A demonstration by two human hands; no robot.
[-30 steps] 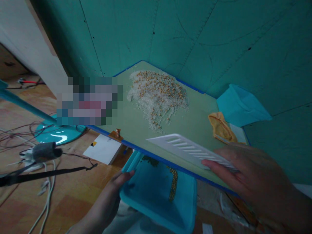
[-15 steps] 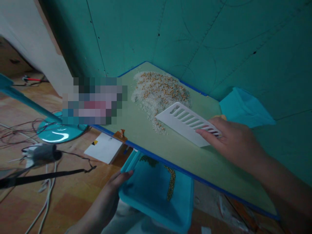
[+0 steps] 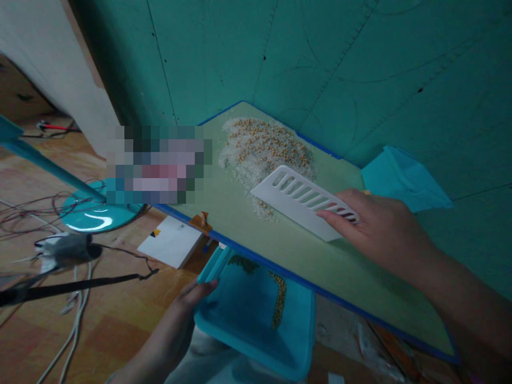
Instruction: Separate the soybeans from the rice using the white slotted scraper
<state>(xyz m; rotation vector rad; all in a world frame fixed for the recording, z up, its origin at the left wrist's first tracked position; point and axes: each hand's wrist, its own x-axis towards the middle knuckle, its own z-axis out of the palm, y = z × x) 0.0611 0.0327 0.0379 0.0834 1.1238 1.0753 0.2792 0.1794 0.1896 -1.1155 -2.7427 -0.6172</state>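
The right hand [image 3: 378, 226] pinches a slotted white scraper [image 3: 296, 211] beside piled grain [image 3: 268, 141]; the left hand [image 3: 184, 309] grips a blue tray [image 3: 248, 306] at the surface's [image 3: 360, 277] near edge.

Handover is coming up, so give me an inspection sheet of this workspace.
Surface: pale green tabletop with blue edging; a blurred patch hides its left part.
Job's things: heap of white grains and yellowish pieces; white slotted scraper at the heap's near side, contact unclear; blue tray below the near edge, holding a dark clump and a yellowish strip.
Clutter: turquoise pouch-like item at the far right; white box on the floor.
Hands: left holds the tray's left side; right grips the scraper.
Cables: thin reddish wires tangled, pale cords loose on the floor.
Surroundings: green wall behind; turquoise stand at left.
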